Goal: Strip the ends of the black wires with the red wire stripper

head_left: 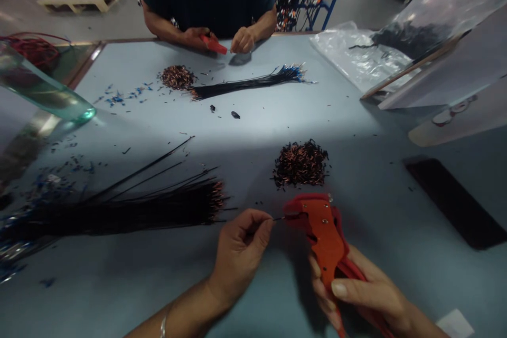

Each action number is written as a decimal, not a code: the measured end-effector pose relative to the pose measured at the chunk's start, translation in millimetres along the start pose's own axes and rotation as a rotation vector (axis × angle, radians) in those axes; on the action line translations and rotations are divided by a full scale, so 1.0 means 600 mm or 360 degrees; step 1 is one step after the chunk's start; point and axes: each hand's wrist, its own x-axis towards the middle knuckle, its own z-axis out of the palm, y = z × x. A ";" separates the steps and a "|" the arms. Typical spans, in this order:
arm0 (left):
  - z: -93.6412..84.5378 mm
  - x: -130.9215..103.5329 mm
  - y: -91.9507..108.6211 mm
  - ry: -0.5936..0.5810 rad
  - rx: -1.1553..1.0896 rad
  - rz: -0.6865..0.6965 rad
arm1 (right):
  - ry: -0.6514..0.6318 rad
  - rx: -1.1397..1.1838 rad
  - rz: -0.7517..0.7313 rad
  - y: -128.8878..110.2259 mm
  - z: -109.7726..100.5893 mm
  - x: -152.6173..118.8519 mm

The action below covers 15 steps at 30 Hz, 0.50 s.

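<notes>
Between its thumb and fingers, my left hand (pixel 242 248) pinches a thin black wire (pixel 279 218). The wire's end reaches into the jaws of an orange-red wire stripper (pixel 325 232). My right hand (pixel 368 288) is wrapped round the stripper's handles. Beyond the tool lies a pile of short black and copper-coloured pieces (pixel 301 165). To the left of my left hand, a thick bundle of black wires (pixel 138 214) lies with copper-coloured ends pointing right.
Across the table, a person's hands (pixel 222 40) hold a red tool near a smaller wire bundle (pixel 245 83) and a copper pile (pixel 177 77). A black phone (pixel 455 200) lies right, a bottle (pixel 43 84) left, plastic bags (pixel 356 53) back right.
</notes>
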 end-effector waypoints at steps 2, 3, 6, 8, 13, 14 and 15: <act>0.000 -0.001 0.001 0.0006 -0.0019 -0.0016 | -0.0081 0.0006 -0.0043 -0.001 -0.004 0.001; 0.000 -0.001 0.001 0.0004 -0.0028 -0.0028 | -0.0101 0.0010 -0.0066 -0.002 -0.005 0.001; 0.000 -0.001 0.000 -0.0009 -0.0044 -0.0065 | -0.0168 0.0030 -0.0095 -0.003 -0.007 0.003; 0.001 -0.001 -0.002 -0.0011 -0.0029 -0.0066 | -0.0189 0.0075 -0.0103 -0.002 -0.008 0.004; 0.000 -0.001 -0.002 0.0006 0.0002 -0.0036 | -0.0091 0.0151 -0.0039 -0.008 -0.007 0.003; -0.001 -0.001 -0.002 0.0004 -0.0003 -0.0033 | -0.0074 0.0155 -0.0020 -0.010 -0.006 0.002; -0.001 -0.001 -0.002 -0.0001 -0.0008 -0.0029 | -0.0065 0.0160 -0.0006 -0.011 -0.006 0.002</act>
